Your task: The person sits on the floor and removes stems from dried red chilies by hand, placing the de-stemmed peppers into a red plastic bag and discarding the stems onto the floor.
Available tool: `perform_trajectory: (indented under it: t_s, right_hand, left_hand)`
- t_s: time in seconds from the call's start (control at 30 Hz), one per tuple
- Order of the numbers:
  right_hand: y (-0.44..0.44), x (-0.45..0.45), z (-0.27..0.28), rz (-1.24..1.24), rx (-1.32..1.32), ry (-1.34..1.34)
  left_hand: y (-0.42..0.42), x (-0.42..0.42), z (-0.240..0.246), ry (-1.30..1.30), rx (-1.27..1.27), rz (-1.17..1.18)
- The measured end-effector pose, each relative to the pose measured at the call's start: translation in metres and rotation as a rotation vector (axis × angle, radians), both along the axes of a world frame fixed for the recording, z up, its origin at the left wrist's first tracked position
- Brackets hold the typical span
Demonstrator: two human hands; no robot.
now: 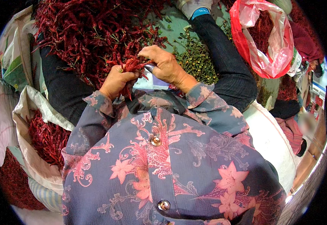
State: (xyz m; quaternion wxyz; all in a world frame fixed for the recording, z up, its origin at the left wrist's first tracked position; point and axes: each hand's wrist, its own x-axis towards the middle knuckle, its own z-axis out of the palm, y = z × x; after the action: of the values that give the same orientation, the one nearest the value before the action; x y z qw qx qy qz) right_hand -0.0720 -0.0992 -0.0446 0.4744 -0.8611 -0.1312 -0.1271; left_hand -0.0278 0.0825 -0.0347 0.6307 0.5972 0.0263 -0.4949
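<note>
My left hand (117, 81) is closed around a bunch of dried red chillies (132, 64), some hanging below the fist. My right hand (167, 66) touches the right side of that bunch with thumb and fingers; a dark cover sits on its thumb. Whether a chilli is pinched between those fingertips cannot be told. A large heap of dried red chillies (87, 31) lies just beyond my hands, between my legs. To its right, against my right leg, is a pile of green stems (195, 57).
A white woven sack (43, 104) with red chillies stands at the left. A red and white plastic bag (236, 31) lies open at the upper right, and a white sack (270, 143) is beside my right hip. Another person (290, 132) sits at the far right.
</note>
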Motion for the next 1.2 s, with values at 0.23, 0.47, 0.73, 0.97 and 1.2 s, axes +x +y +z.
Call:
perform_trajectory:
  t_s: [0.23, 0.47, 0.73, 0.97, 1.2]
  right_hand:
    - [-0.002, -0.015, 0.002, 0.069, 0.712, 0.743]
    - [0.009, -0.016, 0.000, -0.012, 0.879, 0.833]
    - [0.015, -0.009, -0.001, -0.124, -0.002, 0.312]
    - [-0.049, -0.003, -0.065, -0.347, -0.643, 0.454]
    - [-0.043, 0.069, -0.065, -0.168, -0.531, 0.475]
  left_hand:
    - [0.004, 0.006, -0.010, 0.141, -0.010, -0.025]
    - [-0.001, -0.001, -0.006, 0.255, -0.073, 0.026]
    - [-0.014, -0.009, -0.014, 0.539, -0.110, 0.247]
    - [-0.033, -0.003, 0.017, 0.373, -0.209, 0.320]
    - [-0.011, 0.001, -0.009, 0.096, -0.020, 0.429]
